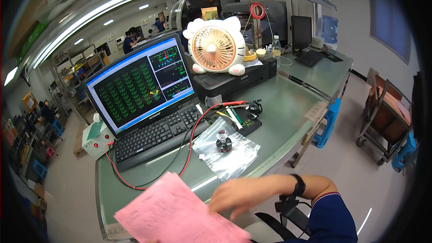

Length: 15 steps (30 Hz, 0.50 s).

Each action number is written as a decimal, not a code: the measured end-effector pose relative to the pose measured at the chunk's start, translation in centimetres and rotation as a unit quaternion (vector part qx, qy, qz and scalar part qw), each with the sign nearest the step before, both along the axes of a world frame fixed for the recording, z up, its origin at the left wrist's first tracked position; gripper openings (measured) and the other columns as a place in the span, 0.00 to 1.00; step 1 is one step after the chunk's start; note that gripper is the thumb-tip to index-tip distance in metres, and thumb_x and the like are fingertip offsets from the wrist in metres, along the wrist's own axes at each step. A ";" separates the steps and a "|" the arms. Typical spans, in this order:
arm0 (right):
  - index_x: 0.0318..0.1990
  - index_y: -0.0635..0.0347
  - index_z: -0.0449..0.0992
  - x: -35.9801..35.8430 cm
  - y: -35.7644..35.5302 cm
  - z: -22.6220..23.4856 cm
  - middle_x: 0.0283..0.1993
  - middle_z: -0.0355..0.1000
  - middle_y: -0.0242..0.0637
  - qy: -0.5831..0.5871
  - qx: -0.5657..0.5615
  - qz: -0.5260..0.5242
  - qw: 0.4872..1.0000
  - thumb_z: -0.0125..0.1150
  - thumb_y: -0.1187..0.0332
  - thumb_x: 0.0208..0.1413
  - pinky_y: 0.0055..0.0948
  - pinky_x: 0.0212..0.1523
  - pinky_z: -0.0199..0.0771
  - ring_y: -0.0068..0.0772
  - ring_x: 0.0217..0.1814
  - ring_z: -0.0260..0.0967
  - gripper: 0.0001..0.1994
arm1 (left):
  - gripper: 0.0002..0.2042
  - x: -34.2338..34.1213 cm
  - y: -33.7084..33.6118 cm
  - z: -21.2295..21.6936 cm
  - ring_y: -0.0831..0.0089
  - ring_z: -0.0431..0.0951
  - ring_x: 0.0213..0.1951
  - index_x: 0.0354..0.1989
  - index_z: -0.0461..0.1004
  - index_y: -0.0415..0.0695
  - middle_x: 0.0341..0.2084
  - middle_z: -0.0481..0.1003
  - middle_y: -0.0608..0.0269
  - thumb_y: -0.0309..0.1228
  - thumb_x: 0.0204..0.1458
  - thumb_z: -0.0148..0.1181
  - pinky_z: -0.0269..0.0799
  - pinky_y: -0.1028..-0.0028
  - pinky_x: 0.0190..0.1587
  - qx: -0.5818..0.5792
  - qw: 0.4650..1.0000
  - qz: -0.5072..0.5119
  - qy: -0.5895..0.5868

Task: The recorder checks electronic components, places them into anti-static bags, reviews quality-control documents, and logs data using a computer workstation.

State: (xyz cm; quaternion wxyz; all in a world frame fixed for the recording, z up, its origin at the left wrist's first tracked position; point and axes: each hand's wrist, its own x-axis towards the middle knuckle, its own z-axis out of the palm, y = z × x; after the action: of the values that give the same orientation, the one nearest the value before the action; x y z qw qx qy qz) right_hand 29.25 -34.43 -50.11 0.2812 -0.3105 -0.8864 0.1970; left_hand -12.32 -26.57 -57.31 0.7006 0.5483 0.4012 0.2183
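My right hand [236, 194] reaches in from the right, blurred by motion, with a black watch [298, 184] on the wrist and a dark blue sleeve behind it. Its fingers are spread and hover at the right edge of a pink paper sheet [175, 213], which lies tilted over the front edge of the green-grey bench [279, 121]. A skin-coloured sliver at the lower edge under the sheet may be my left hand [150, 241]; its grip is hidden.
Behind the sheet are a black keyboard [153, 137], a monitor [139, 83] with green graphics, a red cable [193, 139], a clear plastic bag [229, 150] with a black round stamp [223, 143], pens, and a fan [216, 47] on a printer [234, 81]. Other people work far behind.
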 end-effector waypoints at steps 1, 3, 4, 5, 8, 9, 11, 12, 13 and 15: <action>0.57 0.54 0.72 2.3 0.6 0.4 0.59 0.69 0.37 0.036 -0.046 -0.030 0.998 0.66 0.65 0.53 0.36 0.58 0.66 0.40 0.60 0.65 0.23 | 0.23 0.5 0.7 0.9 0.60 0.70 0.59 0.62 0.63 0.33 0.57 0.71 0.52 0.27 0.58 0.56 0.66 0.62 0.62 -0.032 0.994 0.086 -0.062; 0.55 0.55 0.73 7.3 1.7 -0.6 0.51 0.74 0.38 0.080 -0.011 -0.215 0.973 0.67 0.65 0.54 0.36 0.52 0.71 0.40 0.53 0.71 0.21 | 0.24 1.7 2.5 2.5 0.60 0.70 0.59 0.61 0.63 0.33 0.57 0.71 0.54 0.28 0.58 0.58 0.65 0.62 0.63 -0.062 0.976 0.165 -0.125; 0.51 0.56 0.75 9.6 2.8 -1.5 0.44 0.77 0.37 0.051 0.058 -0.330 0.941 0.66 0.67 0.54 0.37 0.48 0.73 0.41 0.47 0.73 0.17 | 0.24 2.3 3.5 3.3 0.60 0.72 0.56 0.61 0.62 0.33 0.55 0.72 0.54 0.28 0.58 0.57 0.67 0.62 0.60 -0.032 0.975 0.165 -0.143; 0.46 0.56 0.76 11.1 3.2 -2.2 0.40 0.77 0.36 0.001 0.130 -0.440 0.889 0.63 0.66 0.55 0.37 0.46 0.73 0.42 0.45 0.73 0.12 | 0.23 3.0 4.7 4.0 0.60 0.73 0.54 0.61 0.62 0.34 0.53 0.72 0.54 0.29 0.58 0.56 0.69 0.62 0.58 -0.003 0.973 0.163 -0.161; 0.44 0.55 0.75 12.7 4.2 -3.6 0.40 0.77 0.36 -0.175 -0.006 -0.606 0.776 0.61 0.62 0.55 0.41 0.43 0.76 0.42 0.47 0.73 0.12 | 0.22 4.3 8.5 5.4 0.60 0.77 0.46 0.61 0.61 0.37 0.47 0.74 0.55 0.30 0.59 0.52 0.76 0.62 0.50 0.088 0.959 0.163 -0.215; 0.44 0.55 0.75 12.7 4.4 -3.7 0.40 0.77 0.36 -0.173 -0.003 -0.605 0.777 0.61 0.62 0.55 0.41 0.43 0.76 0.42 0.47 0.73 0.12 | 0.22 4.5 9.7 5.7 0.60 0.77 0.46 0.61 0.61 0.37 0.47 0.74 0.55 0.30 0.59 0.52 0.76 0.62 0.50 0.092 0.958 0.164 -0.215; 0.47 0.54 0.74 12.6 4.4 -4.6 0.42 0.76 0.36 -0.191 0.002 -0.601 0.776 0.62 0.64 0.53 0.41 0.44 0.77 0.41 0.50 0.72 0.14 | 0.30 5.4 12.8 5.5 0.48 0.71 0.57 0.65 0.52 0.29 0.59 0.66 0.41 0.26 0.55 0.52 0.68 0.54 0.61 0.090 0.952 0.145 -0.252; 0.47 0.54 0.74 12.5 4.5 -5.0 0.42 0.76 0.36 -0.191 0.002 -0.602 0.776 0.62 0.64 0.53 0.41 0.44 0.77 0.41 0.50 0.72 0.14 | 0.30 5.7 14.3 5.2 0.48 0.71 0.57 0.65 0.52 0.29 0.59 0.66 0.41 0.26 0.55 0.52 0.68 0.54 0.61 0.090 0.953 0.145 -0.251; 0.48 0.54 0.74 12.3 4.6 -5.2 0.42 0.76 0.35 -0.185 0.012 -0.583 0.791 0.62 0.64 0.52 0.41 0.45 0.77 0.41 0.50 0.72 0.15 | 0.29 6.0 15.8 4.9 0.50 0.71 0.58 0.65 0.53 0.29 0.59 0.66 0.42 0.25 0.55 0.51 0.68 0.55 0.61 0.078 0.954 0.128 -0.261; 0.48 0.54 0.75 12.0 4.7 -5.1 0.45 0.76 0.35 -0.165 0.001 -0.556 0.814 0.62 0.67 0.50 0.42 0.47 0.77 0.41 0.51 0.72 0.15 | 0.27 7.4 17.5 4.9 0.53 0.72 0.57 0.64 0.55 0.30 0.58 0.68 0.45 0.25 0.56 0.51 0.69 0.57 0.59 0.056 0.954 0.104 -0.275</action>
State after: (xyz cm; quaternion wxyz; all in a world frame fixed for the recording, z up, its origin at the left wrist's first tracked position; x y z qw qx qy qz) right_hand 41.23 -29.75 -55.22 0.1926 -0.7783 -0.5957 -0.0485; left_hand -4.92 -9.04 -52.41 0.7256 0.4606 0.2351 0.4541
